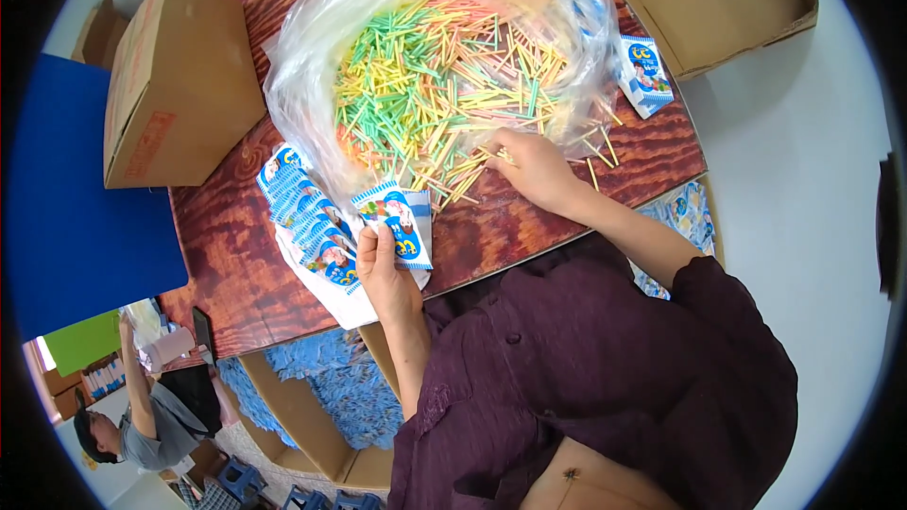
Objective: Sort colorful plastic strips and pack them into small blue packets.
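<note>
My left hand point(383, 274) pinches a small blue and white packet point(402, 222) by its lower left part, at the near edge of the table. Beside it, a fanned stack of the same packets point(307, 217) lies on a white sheet. My right hand point(529, 170) is at the near side of a big heap of thin coloured sticks point(425, 85) in green, yellow and pink. Its fingers are closed on a few pale yellow sticks point(504, 155). The heap lies in a large clear plastic bag point(302, 66), spread wide.
A closed cardboard box point(184, 80) stands at the left, an open carton point(727, 0) at the far right. One packet point(645, 74) lies by the bag's right side. Below the table are cartons of blue packets point(345, 387). Another person point(156, 425) works at the lower left.
</note>
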`<state>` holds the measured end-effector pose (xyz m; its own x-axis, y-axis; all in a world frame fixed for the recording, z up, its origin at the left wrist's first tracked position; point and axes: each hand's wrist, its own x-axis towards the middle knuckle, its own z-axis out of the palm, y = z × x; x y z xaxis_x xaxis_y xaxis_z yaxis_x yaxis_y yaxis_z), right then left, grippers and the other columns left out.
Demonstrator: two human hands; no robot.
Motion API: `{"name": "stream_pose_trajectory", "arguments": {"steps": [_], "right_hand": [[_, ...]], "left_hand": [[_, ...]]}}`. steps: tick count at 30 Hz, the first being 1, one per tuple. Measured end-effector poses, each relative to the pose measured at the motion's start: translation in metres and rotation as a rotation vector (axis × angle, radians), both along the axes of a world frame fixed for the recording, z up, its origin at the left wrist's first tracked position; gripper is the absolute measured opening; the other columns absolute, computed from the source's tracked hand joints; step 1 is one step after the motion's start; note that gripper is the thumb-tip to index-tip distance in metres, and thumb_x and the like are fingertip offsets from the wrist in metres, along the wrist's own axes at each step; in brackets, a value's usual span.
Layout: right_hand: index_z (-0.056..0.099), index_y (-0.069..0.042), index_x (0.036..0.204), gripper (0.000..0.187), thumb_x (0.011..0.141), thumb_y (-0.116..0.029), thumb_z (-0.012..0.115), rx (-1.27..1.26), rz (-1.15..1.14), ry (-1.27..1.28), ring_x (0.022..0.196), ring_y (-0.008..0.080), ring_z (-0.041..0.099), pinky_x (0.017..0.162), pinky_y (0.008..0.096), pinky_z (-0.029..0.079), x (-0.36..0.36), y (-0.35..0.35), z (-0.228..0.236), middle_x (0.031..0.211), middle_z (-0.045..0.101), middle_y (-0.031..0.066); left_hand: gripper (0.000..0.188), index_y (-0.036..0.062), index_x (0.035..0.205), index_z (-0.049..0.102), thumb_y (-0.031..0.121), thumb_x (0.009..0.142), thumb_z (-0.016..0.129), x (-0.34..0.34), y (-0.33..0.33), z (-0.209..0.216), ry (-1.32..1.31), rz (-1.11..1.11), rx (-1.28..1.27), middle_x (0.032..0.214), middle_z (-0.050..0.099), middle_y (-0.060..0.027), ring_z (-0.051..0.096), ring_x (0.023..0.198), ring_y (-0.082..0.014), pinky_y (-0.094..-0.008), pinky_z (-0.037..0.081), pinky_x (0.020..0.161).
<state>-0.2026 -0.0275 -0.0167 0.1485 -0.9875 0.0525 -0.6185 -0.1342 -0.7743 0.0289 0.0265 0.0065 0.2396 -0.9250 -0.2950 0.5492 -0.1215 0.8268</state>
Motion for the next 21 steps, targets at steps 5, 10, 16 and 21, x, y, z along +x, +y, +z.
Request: {"name": "stream_pose_trajectory", "arguments": {"steps": [5, 10, 16, 21], "right_hand": [[0.054, -0.004, 0.089, 0.014, 0.083, -0.014, 0.061, -0.111, -0.085, 0.258, 0.079, 0.0374, 0.059, 0.067, 0.0445, 0.046, 0.014, -0.011, -0.006, 0.085, 0.061, 0.0151], [0.056, -0.004, 0.090, 0.011, 0.085, -0.014, 0.060, -0.279, 0.077, 0.092, 0.071, 0.0307, 0.060, 0.059, 0.0393, 0.047, 0.003, -0.019, -0.012, 0.081, 0.061, 0.0134], [0.055, -0.003, 0.097, 0.009, 0.093, -0.011, 0.054, 0.756, 0.052, -1.211, 0.067, 0.0126, 0.057, 0.058, 0.0272, 0.047, -0.010, -0.023, 0.006, 0.081, 0.060, 0.0073], [0.054, -0.002, 0.100, 0.014, 0.095, -0.015, 0.053, 0.913, -0.044, -1.589, 0.059, 0.0121, 0.046, 0.057, 0.0255, 0.043, 0.017, -0.007, -0.001, 0.070, 0.046, 0.0004]], "left_hand": [[0.010, 0.0013, 0.099, 0.060, 0.008, 0.094, 0.055, -0.006, -0.002, 0.005, 0.031, -0.037, -0.014, 0.093, 0.067, -0.0051, 0.061, 0.078, -0.0076, -0.0214, 0.049, 0.070], [0.009, 0.0021, 0.099, 0.061, 0.007, 0.093, 0.056, -0.004, 0.004, 0.005, -0.030, -0.044, -0.023, 0.091, 0.067, -0.0041, 0.061, 0.078, -0.0069, -0.0205, 0.048, 0.070], [0.007, 0.0027, 0.098, 0.061, 0.005, 0.092, 0.057, -0.003, 0.008, -0.003, -0.099, -0.184, -0.028, 0.091, 0.066, -0.0029, 0.060, 0.077, -0.0052, -0.0191, 0.048, 0.068], [0.007, 0.0025, 0.097, 0.061, 0.002, 0.090, 0.059, -0.016, 0.003, 0.000, 0.035, -0.219, 0.049, 0.090, 0.067, -0.0032, 0.061, 0.076, -0.0062, -0.0204, 0.048, 0.069]]}}
